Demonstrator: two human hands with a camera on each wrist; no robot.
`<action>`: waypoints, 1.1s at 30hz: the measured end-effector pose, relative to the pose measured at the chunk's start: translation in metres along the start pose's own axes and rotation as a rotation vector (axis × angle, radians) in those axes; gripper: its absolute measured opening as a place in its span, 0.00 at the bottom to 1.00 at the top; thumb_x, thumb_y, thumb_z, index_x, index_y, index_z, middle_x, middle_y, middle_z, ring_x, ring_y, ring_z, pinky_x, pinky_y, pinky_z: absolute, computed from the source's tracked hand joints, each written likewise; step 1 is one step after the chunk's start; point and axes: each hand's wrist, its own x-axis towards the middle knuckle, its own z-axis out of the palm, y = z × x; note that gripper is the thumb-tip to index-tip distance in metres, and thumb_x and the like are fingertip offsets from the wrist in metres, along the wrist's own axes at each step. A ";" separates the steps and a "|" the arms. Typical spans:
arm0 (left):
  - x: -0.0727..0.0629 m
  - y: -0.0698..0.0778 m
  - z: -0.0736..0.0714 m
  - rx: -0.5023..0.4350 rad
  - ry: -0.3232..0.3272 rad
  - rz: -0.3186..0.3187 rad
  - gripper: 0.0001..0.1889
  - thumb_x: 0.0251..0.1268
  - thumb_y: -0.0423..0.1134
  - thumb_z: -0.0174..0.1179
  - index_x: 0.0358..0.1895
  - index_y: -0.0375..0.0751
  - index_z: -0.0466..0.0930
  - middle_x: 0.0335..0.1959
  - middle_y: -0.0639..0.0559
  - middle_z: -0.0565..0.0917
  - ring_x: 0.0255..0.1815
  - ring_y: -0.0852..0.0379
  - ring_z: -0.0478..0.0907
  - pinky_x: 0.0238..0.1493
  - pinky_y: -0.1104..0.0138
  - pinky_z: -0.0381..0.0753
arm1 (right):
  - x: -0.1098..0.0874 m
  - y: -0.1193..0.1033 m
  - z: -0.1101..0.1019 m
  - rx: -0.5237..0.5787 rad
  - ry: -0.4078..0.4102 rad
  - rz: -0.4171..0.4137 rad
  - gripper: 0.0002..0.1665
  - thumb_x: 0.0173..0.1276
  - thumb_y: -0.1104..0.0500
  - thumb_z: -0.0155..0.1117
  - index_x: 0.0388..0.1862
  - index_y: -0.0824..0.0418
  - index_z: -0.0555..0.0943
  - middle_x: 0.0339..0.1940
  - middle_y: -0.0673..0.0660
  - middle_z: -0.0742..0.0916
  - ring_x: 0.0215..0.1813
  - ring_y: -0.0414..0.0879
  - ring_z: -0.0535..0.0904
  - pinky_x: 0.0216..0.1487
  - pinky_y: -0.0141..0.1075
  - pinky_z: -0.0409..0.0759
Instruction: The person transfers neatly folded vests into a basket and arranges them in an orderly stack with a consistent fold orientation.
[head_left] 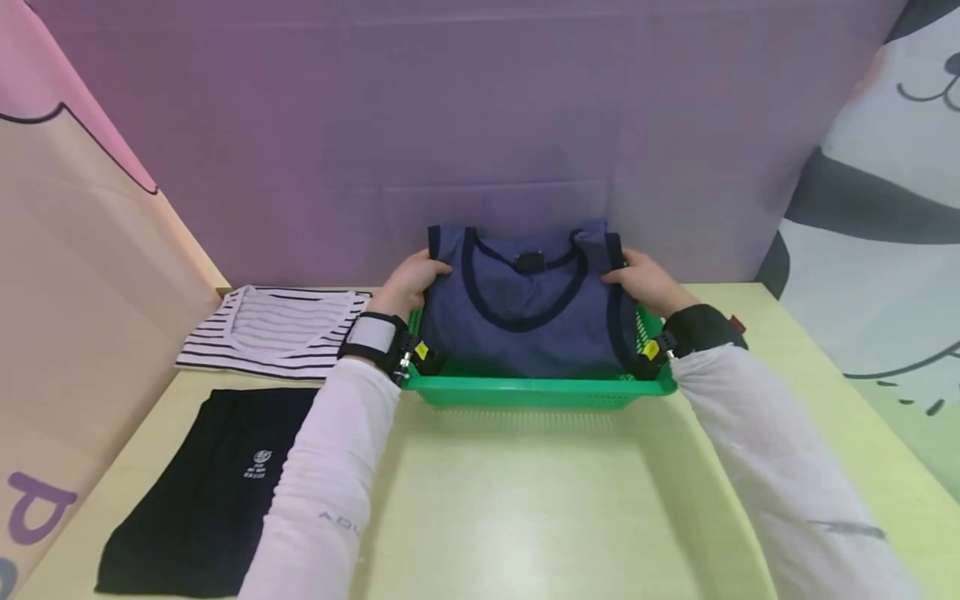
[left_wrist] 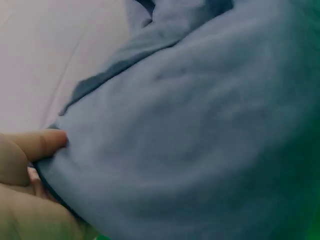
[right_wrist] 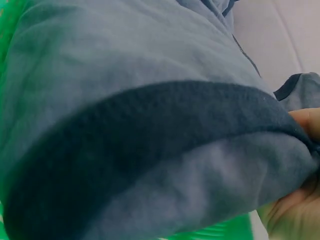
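A blue shirt (head_left: 517, 342) with dark trim at the neck and edges stands partly inside a green basket (head_left: 525, 392), its neckline up and leaning toward the back. My left hand (head_left: 411, 282) pinches its left edge, thumb in front; the left wrist view shows the thumb (left_wrist: 47, 142) on the cloth. At the opposite edge my right hand (head_left: 651, 282) pinches the shirt, and in the right wrist view the fingers (right_wrist: 306, 120) grip beside a dark trim band (right_wrist: 165, 115). The shirt's lower part is hidden behind the basket's front wall.
On the table's left lie a folded black-and-white striped shirt (head_left: 273, 329) and, nearer, a folded black garment (head_left: 217, 475) with a small white print. A purple-grey curtain (head_left: 480, 108) hangs behind the basket. A printed panel (head_left: 885, 275) borders the table on the right.
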 end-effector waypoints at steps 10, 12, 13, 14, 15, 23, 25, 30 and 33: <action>0.000 -0.005 -0.004 -0.003 -0.053 -0.003 0.28 0.72 0.30 0.44 0.74 0.42 0.52 0.74 0.45 0.57 0.70 0.45 0.59 0.70 0.57 0.62 | 0.007 0.010 0.002 -0.024 0.049 -0.017 0.37 0.71 0.67 0.46 0.75 0.69 0.46 0.71 0.71 0.63 0.66 0.61 0.65 0.66 0.49 0.67; 0.000 -0.005 -0.003 0.012 -0.054 0.005 0.28 0.72 0.30 0.44 0.74 0.40 0.52 0.74 0.44 0.56 0.71 0.45 0.59 0.70 0.57 0.62 | 0.006 0.009 0.002 -0.035 0.053 -0.020 0.36 0.71 0.67 0.46 0.75 0.69 0.47 0.70 0.72 0.63 0.65 0.62 0.65 0.66 0.49 0.67; -0.001 -0.005 -0.002 0.018 -0.053 0.010 0.28 0.71 0.29 0.44 0.73 0.39 0.52 0.74 0.44 0.56 0.71 0.45 0.59 0.70 0.57 0.62 | 0.006 0.009 0.002 -0.034 0.056 -0.020 0.36 0.71 0.67 0.46 0.75 0.69 0.48 0.70 0.71 0.64 0.65 0.61 0.65 0.66 0.49 0.67; -0.001 -0.005 -0.001 0.033 -0.050 0.015 0.28 0.71 0.29 0.44 0.73 0.39 0.52 0.74 0.44 0.56 0.71 0.45 0.59 0.70 0.57 0.62 | 0.006 0.010 0.003 -0.037 0.057 -0.021 0.36 0.71 0.67 0.46 0.75 0.69 0.48 0.70 0.72 0.64 0.65 0.61 0.65 0.66 0.49 0.67; -0.001 -0.005 0.000 0.043 -0.046 0.020 0.28 0.71 0.29 0.44 0.73 0.39 0.52 0.74 0.43 0.56 0.71 0.45 0.59 0.70 0.57 0.62 | 0.005 0.010 0.003 -0.040 0.056 -0.022 0.36 0.71 0.67 0.46 0.75 0.69 0.48 0.70 0.72 0.64 0.65 0.62 0.65 0.66 0.50 0.66; -0.002 -0.005 0.001 0.165 -0.018 0.036 0.30 0.71 0.29 0.43 0.74 0.39 0.48 0.74 0.43 0.55 0.72 0.45 0.57 0.70 0.56 0.61 | 0.003 0.007 0.004 -0.047 0.049 -0.015 0.35 0.71 0.68 0.43 0.74 0.70 0.48 0.70 0.73 0.63 0.66 0.62 0.63 0.69 0.51 0.64; -0.003 -0.006 0.001 0.226 -0.021 0.047 0.31 0.71 0.29 0.43 0.75 0.40 0.47 0.75 0.44 0.54 0.72 0.45 0.56 0.70 0.55 0.62 | 0.002 0.006 0.004 -0.052 0.044 -0.011 0.35 0.71 0.68 0.43 0.74 0.71 0.48 0.70 0.73 0.63 0.66 0.62 0.64 0.68 0.50 0.64; -0.006 -0.007 0.002 0.394 -0.041 0.082 0.31 0.68 0.26 0.40 0.75 0.39 0.48 0.74 0.43 0.55 0.72 0.45 0.56 0.69 0.55 0.63 | -0.001 0.003 0.003 -0.058 0.004 0.015 0.36 0.72 0.67 0.42 0.75 0.71 0.43 0.72 0.72 0.60 0.69 0.63 0.61 0.68 0.51 0.63; -0.006 -0.008 0.002 0.480 -0.049 0.074 0.30 0.66 0.26 0.40 0.73 0.36 0.53 0.72 0.41 0.60 0.68 0.45 0.62 0.65 0.55 0.68 | -0.003 0.002 0.003 -0.078 -0.035 0.053 0.38 0.73 0.66 0.42 0.75 0.70 0.38 0.74 0.72 0.55 0.71 0.65 0.57 0.69 0.52 0.62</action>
